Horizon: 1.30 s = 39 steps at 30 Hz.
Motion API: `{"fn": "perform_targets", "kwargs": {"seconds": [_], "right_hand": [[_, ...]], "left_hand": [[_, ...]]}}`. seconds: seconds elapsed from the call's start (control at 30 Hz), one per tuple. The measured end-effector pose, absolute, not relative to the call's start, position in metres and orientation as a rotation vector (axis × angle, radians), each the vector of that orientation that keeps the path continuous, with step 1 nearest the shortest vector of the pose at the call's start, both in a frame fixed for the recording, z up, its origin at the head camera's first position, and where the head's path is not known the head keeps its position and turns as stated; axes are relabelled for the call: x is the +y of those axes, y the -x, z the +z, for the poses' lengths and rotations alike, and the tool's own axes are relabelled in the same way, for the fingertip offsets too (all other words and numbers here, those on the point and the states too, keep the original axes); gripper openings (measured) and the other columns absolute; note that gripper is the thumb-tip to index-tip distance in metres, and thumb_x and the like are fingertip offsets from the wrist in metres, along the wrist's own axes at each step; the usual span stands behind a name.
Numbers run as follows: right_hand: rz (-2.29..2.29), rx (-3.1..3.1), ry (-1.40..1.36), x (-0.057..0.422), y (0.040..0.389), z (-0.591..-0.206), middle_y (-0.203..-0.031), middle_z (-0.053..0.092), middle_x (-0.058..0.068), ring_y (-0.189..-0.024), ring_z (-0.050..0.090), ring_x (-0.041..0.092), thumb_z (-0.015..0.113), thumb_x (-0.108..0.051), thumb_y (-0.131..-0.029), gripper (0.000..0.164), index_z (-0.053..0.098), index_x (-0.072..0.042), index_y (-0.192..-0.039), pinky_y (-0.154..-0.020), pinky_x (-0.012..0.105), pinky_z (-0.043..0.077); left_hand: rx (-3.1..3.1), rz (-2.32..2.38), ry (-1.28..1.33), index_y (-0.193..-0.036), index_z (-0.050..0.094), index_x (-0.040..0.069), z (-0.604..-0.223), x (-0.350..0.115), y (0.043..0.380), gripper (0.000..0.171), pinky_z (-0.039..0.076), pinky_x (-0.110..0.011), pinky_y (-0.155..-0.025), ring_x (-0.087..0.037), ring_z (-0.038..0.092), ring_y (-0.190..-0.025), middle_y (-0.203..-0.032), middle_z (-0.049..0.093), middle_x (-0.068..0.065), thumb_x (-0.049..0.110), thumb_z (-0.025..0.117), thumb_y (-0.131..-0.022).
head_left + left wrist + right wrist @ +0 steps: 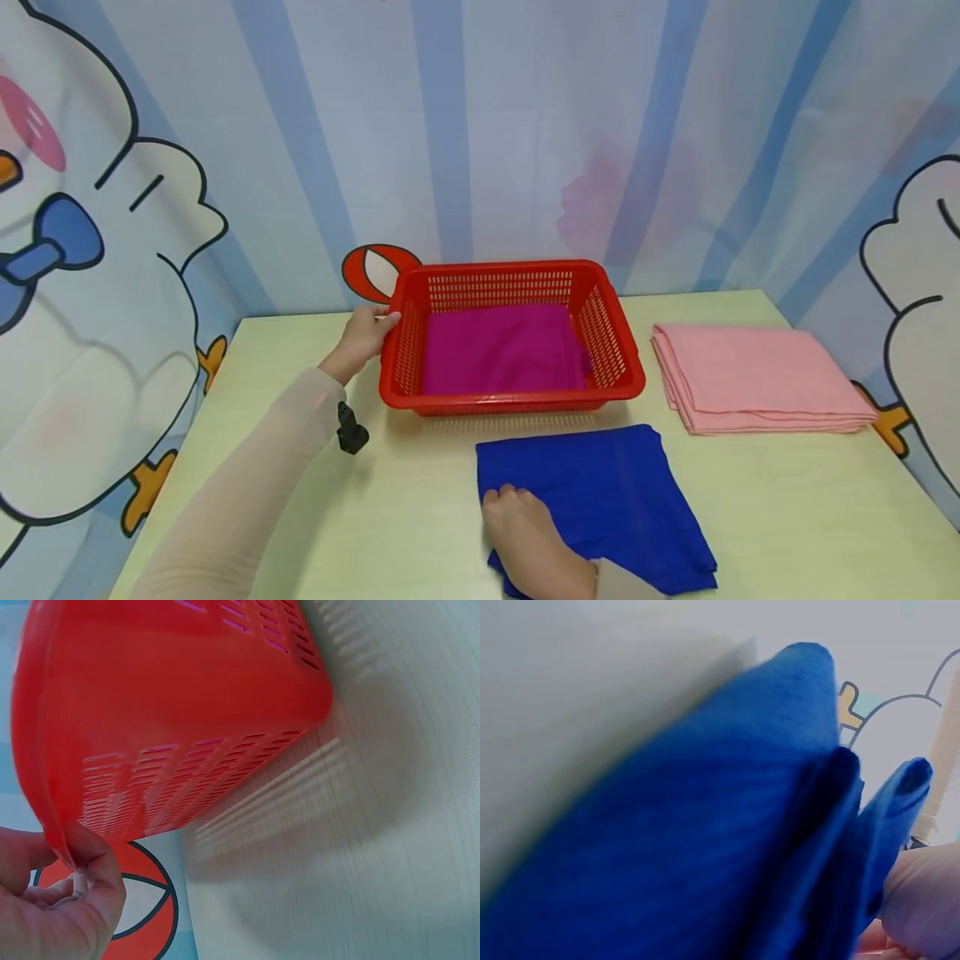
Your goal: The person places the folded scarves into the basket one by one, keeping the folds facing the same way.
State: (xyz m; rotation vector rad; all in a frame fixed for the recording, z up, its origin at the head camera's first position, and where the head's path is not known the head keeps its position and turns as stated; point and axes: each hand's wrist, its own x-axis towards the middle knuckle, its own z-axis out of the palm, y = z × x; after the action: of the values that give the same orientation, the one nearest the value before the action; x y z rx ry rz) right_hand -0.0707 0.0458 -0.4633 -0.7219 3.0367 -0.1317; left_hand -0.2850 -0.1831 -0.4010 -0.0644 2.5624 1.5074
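Observation:
My left hand [363, 337] pinches the rim of a red plastic basket [517, 404] at its left side. In the left wrist view, thumb and fingers [97, 874] close round that rim. Inside the basket lies a folded magenta cloth [502, 350]. My right hand [528, 537] grips the left edge of a folded blue cloth [607, 492] in front of the basket. Close up in the right wrist view, the layers of the blue cloth [705, 810] stand raised and folded beside the hand [922, 900]; the fingertips are mostly hidden.
On the right of the pale table [420, 517] lies a folded pink cloth [757, 375], beside the basket. A curtain [510, 125] with blue stripes and cartoon figures hangs behind the table. A black wrist device [351, 429] sits on the left sleeve [255, 483].

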Motion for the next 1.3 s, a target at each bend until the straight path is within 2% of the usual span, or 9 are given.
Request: {"fn": "perform_targets", "kwargs": {"seconds": [0.07,0.37,0.57,0.87,1.3], "right_hand": [[-0.121,2.999,0.711,0.044,0.072,-0.462,-0.073,0.062,0.012,-0.065,0.063,0.022,0.070,0.005,-0.084,0.006,0.070,-0.001,-0.087,-0.060,0.033,0.058],[-0.125,3.013,0.756,0.036,0.072,-0.459,-0.072,0.063,0.012,-0.064,0.063,0.021,0.071,0.005,-0.083,0.006,0.071,-0.001,-0.086,-0.058,0.032,0.058],[-0.147,3.048,0.780,0.030,0.070,-0.462,-0.070,0.060,0.010,-0.062,0.062,0.022,0.069,0.006,-0.083,0.007,0.069,-0.002,-0.081,-0.056,0.032,0.056],[-0.104,2.913,0.734,0.019,0.074,-0.457,-0.078,0.065,0.011,-0.072,0.065,0.021,0.072,0.003,-0.086,0.012,0.073,-0.001,-0.096,-0.065,0.032,0.059],[-0.122,2.905,0.729,0.012,0.074,-0.457,-0.075,0.063,0.011,-0.069,0.064,0.021,0.071,0.003,-0.085,0.009,0.072,-0.002,-0.092,-0.063,0.032,0.058]], "left_hand": [[2.559,1.509,0.057,-0.141,0.045,-0.012,-0.400,-0.182,0.285,0.044,0.059,-0.029,-0.077,-0.035,0.067,-0.103,-0.123,0.060,-0.030,0.018,0.044,-0.109],[2.561,1.511,0.041,-0.141,0.043,-0.013,-0.399,-0.181,0.286,0.044,0.059,-0.030,-0.078,-0.037,0.066,-0.106,-0.124,0.060,-0.030,0.017,0.043,-0.109],[2.569,1.497,0.056,-0.140,0.046,-0.012,-0.400,-0.182,0.287,0.044,0.058,-0.028,-0.076,-0.032,0.067,-0.100,-0.123,0.060,-0.029,0.018,0.044,-0.108],[2.570,1.490,0.075,-0.142,0.043,-0.012,-0.402,-0.183,0.287,0.045,0.059,-0.029,-0.078,-0.034,0.067,-0.103,-0.124,0.060,-0.029,0.018,0.044,-0.108],[2.555,1.499,0.077,-0.143,0.042,-0.013,-0.402,-0.183,0.287,0.046,0.059,-0.030,-0.080,-0.035,0.066,-0.107,-0.126,0.059,-0.030,0.018,0.044,-0.108]]}}
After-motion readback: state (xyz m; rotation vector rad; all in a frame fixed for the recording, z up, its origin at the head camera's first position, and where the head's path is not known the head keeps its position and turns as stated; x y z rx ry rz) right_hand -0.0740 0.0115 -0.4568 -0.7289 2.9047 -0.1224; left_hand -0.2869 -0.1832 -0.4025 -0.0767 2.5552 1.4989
